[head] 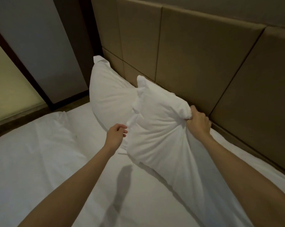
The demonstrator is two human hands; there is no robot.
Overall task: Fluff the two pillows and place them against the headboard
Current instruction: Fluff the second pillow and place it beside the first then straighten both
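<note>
Nearest, two bare forearms, reaching forward from the bottom edge over a white bed sheet [92, 185], smooth cotton with soft shallow creases and a long dark arm shadow across its middle. To the left, a puffier white duvet [31, 145], rumpled into low rounded folds.

Further in, the left hand [116, 135], fingers loosely curled and parted, gripping nothing, just beside the left edge of the near pillow [156, 128]; contact with the fabric impossible to confirm. On the other side, the right hand [198, 122], closed into a fist on a bunched corner of that same pillow, cloth gathered in tight radiating pleats from the knuckles. Near pillow itself: plump, white, cased in wrinkled cotton, lower end on the sheet, upper end raised with a small pointed ear of fabric at its top corner, long side close along the headboard [195, 51], though contact there hidden by the pillow's own bulk.

Behind it, partly overlapped, the far pillow [105, 89]: also white and full, smoother across its face, propped upright in the corner with its back against the headboard and a folded flap at its peak.

Beyond, the headboard in large flat rectangular panels, tan and matte, padded-looking, divided by thin dark seams. Farthest left, a dark-framed wall panel [45, 46], grey and flat, with a pale yellowish pane beside it.
</note>
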